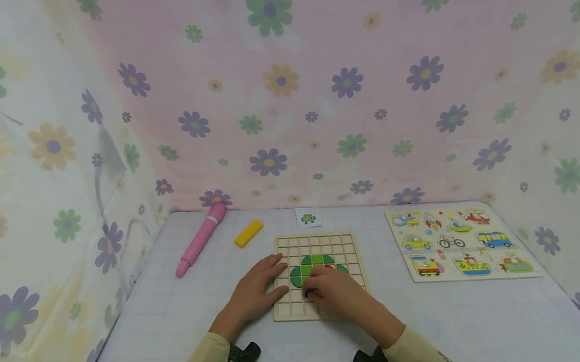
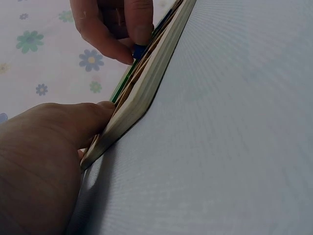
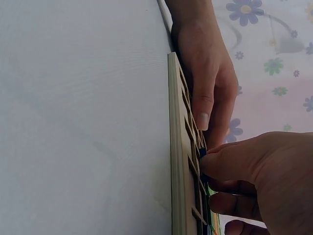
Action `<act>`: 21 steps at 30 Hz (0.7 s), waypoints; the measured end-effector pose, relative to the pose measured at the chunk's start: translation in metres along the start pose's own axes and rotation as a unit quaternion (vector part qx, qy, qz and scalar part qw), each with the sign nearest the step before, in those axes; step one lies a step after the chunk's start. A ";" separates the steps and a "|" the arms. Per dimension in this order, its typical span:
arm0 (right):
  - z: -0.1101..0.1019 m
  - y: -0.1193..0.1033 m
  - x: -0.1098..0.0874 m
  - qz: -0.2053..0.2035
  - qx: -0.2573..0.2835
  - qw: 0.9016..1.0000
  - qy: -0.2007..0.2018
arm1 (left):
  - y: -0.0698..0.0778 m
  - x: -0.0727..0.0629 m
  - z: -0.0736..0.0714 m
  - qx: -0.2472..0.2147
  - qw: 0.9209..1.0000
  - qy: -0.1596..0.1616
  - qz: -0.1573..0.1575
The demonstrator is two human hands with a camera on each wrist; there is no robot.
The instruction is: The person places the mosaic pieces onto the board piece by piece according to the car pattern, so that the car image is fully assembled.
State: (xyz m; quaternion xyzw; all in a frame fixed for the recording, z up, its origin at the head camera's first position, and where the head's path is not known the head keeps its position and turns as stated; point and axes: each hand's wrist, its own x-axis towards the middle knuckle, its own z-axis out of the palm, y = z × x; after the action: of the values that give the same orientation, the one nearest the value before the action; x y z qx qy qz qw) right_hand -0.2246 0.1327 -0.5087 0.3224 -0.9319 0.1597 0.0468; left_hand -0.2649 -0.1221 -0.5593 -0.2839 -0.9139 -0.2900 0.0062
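Observation:
A square wooden grid board [image 1: 297,308] lies on the table in the middle of the head view. Green tiles [image 1: 296,277] fill several of its cells, and a bit of red shows beside my right hand. Between thumb and fingers, my right hand [image 1: 339,294] pinches a small dark blue piece [image 2: 139,51] at the board's surface; the fingers hide part of it. My left hand [image 1: 255,289] rests on the board's left edge, its thumb [image 2: 95,117] lying on top and its fingers extended.
Behind the board lies a small picture card [image 1: 308,217]. A yellow block [image 1: 248,233] and a pink stick-like object [image 1: 201,239] lie to the left. On the right is a vehicle picture puzzle board [image 1: 446,256]. Flowered cloth [image 1: 308,97] hangs around the table.

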 end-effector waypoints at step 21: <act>0.010 0.004 0.002 0.027 -0.017 0.999 0.012 | 0.000 0.001 0.002 -0.002 1.000 0.004 0.001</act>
State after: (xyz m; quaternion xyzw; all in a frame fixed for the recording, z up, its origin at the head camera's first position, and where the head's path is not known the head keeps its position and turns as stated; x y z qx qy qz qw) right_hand -0.2286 0.1312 -0.5190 0.2946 -0.9421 0.1488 0.0591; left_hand -0.2659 -0.1209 -0.5606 -0.2840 -0.9128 -0.2932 0.0093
